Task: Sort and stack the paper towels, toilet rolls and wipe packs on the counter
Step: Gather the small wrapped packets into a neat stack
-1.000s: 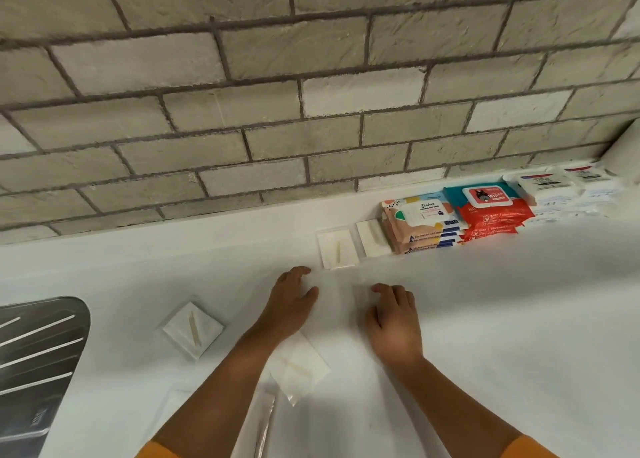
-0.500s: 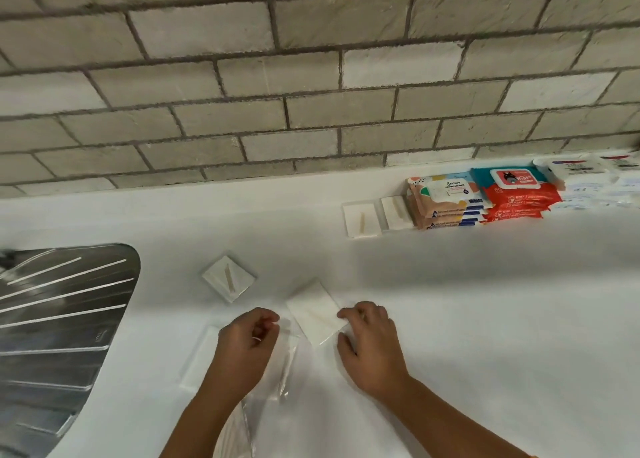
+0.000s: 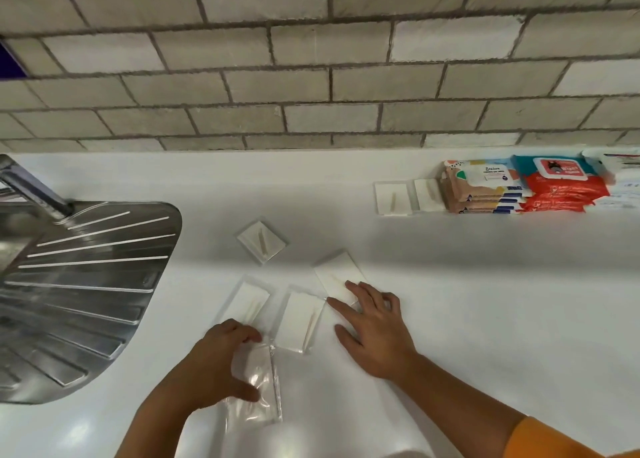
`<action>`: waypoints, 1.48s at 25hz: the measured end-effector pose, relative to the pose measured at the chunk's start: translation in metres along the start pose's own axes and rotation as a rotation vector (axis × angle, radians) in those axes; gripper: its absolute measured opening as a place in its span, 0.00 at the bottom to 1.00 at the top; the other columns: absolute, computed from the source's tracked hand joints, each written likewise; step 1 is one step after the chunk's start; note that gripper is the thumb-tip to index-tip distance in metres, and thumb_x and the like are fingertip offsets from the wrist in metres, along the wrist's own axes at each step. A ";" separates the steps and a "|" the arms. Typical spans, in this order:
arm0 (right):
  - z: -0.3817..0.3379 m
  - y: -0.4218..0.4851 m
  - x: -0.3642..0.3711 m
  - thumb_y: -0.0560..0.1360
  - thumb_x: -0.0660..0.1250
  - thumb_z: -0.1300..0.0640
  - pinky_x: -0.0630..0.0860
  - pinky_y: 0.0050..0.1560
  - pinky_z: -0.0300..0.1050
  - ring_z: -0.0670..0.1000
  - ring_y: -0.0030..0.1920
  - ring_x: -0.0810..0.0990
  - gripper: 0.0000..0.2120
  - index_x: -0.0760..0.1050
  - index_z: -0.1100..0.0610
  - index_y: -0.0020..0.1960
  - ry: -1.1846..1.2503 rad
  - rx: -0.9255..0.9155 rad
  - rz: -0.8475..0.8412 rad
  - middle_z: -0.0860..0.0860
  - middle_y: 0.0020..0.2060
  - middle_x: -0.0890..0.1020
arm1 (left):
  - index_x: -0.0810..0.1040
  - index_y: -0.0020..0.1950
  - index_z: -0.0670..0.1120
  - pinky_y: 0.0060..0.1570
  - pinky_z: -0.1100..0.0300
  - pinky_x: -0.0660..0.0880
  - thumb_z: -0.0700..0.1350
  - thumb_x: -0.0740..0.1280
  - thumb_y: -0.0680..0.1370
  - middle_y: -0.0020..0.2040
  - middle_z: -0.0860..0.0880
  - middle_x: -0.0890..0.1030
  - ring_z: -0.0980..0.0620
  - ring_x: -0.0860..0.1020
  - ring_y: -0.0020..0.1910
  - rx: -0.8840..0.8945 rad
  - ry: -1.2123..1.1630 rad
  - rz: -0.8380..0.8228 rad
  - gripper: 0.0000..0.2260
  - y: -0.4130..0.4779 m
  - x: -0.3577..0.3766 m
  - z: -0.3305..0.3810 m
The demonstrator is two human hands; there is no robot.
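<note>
Drawing farther from the wipe packs [image 3: 485, 189], the left hand [image 3: 221, 364] now grips a crinkled clear packet [image 3: 259, 393], fingers and thumb curled round it. The right hand [image 3: 374, 322] has come to lie with fingers spread on a white sachet [image 3: 336, 274]. Smooth, glossy white, the counter [image 3: 485, 301] would likely let film-wrapped things skid if nudged. Soft and pillowy, the wipe packs sit stacked against the wall, and a careless shove could topple them. Well left of them, nearer the person, lie flat, squarish napkin sachets [image 3: 247, 300], each showing a thin toothpick [image 3: 262, 242]. Their slick film may let a gathered pile fan apart.
</note>
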State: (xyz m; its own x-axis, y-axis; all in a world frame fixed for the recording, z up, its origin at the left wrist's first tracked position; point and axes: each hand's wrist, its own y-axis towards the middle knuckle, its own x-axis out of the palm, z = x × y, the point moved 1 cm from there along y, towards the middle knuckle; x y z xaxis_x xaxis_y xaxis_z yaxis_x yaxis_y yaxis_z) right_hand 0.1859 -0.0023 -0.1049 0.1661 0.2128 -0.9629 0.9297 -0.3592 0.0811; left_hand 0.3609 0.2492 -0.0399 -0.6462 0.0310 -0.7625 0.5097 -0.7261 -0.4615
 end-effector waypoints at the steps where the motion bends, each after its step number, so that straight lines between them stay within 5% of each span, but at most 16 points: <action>1: 0.000 0.000 -0.001 0.80 0.57 0.39 0.61 0.69 0.55 0.54 0.75 0.66 0.22 0.70 0.38 0.74 0.000 0.005 0.000 0.50 0.76 0.69 | 0.72 0.62 0.64 0.60 0.64 0.71 0.62 0.82 0.53 0.58 0.66 0.71 0.62 0.71 0.61 0.002 -0.020 0.004 0.39 0.001 0.002 0.002; 5: 0.000 -0.002 -0.002 0.81 0.56 0.41 0.62 0.69 0.54 0.55 0.75 0.67 0.21 0.71 0.39 0.73 0.021 0.036 -0.009 0.51 0.76 0.70 | 0.73 0.59 0.61 0.52 0.69 0.71 0.56 0.84 0.57 0.54 0.62 0.77 0.64 0.75 0.54 -0.032 -0.063 0.046 0.34 0.004 0.002 0.011; 10: 0.002 -0.005 -0.006 0.82 0.53 0.44 0.63 0.73 0.53 0.55 0.75 0.67 0.21 0.73 0.39 0.72 0.118 0.078 -0.002 0.50 0.75 0.71 | 0.74 0.44 0.53 0.43 0.59 0.74 0.49 0.72 0.78 0.39 0.59 0.80 0.61 0.77 0.39 0.014 -0.261 0.200 0.07 0.002 -0.007 0.026; 14: -0.003 -0.006 -0.010 0.82 0.51 0.43 0.66 0.70 0.52 0.54 0.71 0.71 0.21 0.79 0.41 0.66 0.133 0.129 0.043 0.49 0.70 0.77 | 0.74 0.45 0.49 0.34 0.68 0.72 0.44 0.66 0.82 0.35 0.57 0.79 0.58 0.75 0.33 -0.012 -0.614 0.399 0.06 0.010 -0.016 0.046; 17: -0.003 0.004 -0.024 0.81 0.48 0.41 0.69 0.62 0.53 0.54 0.62 0.76 0.23 0.81 0.44 0.56 0.068 0.228 0.039 0.47 0.59 0.79 | 0.78 0.53 0.44 0.37 0.61 0.77 0.41 0.66 0.81 0.40 0.50 0.83 0.52 0.80 0.40 -0.092 -0.994 0.472 0.02 0.029 -0.011 0.063; 21: 0.012 0.016 -0.041 0.79 0.58 0.36 0.72 0.60 0.52 0.56 0.61 0.73 0.23 0.74 0.50 0.66 0.042 0.428 -0.045 0.51 0.60 0.75 | 0.76 0.61 0.39 0.48 0.53 0.79 0.38 0.67 0.80 0.54 0.39 0.83 0.44 0.83 0.51 -0.202 -1.359 0.465 0.09 0.061 0.009 0.083; 25: 0.021 0.016 -0.041 0.75 0.64 0.31 0.72 0.63 0.48 0.54 0.63 0.71 0.32 0.67 0.55 0.66 0.081 0.576 -0.152 0.53 0.61 0.72 | 0.76 0.59 0.38 0.53 0.50 0.79 0.35 0.66 0.80 0.58 0.37 0.81 0.44 0.82 0.51 -0.210 -1.469 0.466 0.08 0.086 0.017 0.104; 33: 0.046 0.033 -0.053 0.72 0.71 0.41 0.78 0.58 0.50 0.55 0.59 0.77 0.23 0.73 0.54 0.58 0.349 0.730 -0.204 0.52 0.55 0.76 | 0.73 0.61 0.36 0.48 0.53 0.82 0.33 0.67 0.79 0.52 0.40 0.80 0.45 0.81 0.48 -0.144 -1.517 0.447 0.11 0.125 0.012 0.134; 37: 0.055 0.037 -0.061 0.70 0.71 0.43 0.80 0.52 0.49 0.54 0.53 0.81 0.20 0.68 0.49 0.56 0.390 0.781 -0.182 0.49 0.51 0.78 | 0.75 0.58 0.39 0.49 0.52 0.82 0.32 0.67 0.79 0.52 0.42 0.82 0.48 0.83 0.46 -0.140 -1.573 0.426 0.09 0.147 0.013 0.149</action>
State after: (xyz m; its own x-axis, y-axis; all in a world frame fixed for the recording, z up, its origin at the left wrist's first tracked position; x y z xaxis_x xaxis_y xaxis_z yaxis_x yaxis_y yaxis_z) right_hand 0.1918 -0.0781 -0.0570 0.2696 0.5701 -0.7761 0.4874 -0.7759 -0.4006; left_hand 0.3428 0.0408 -0.0500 -0.3177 -0.8970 0.3072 0.7804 -0.4314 -0.4527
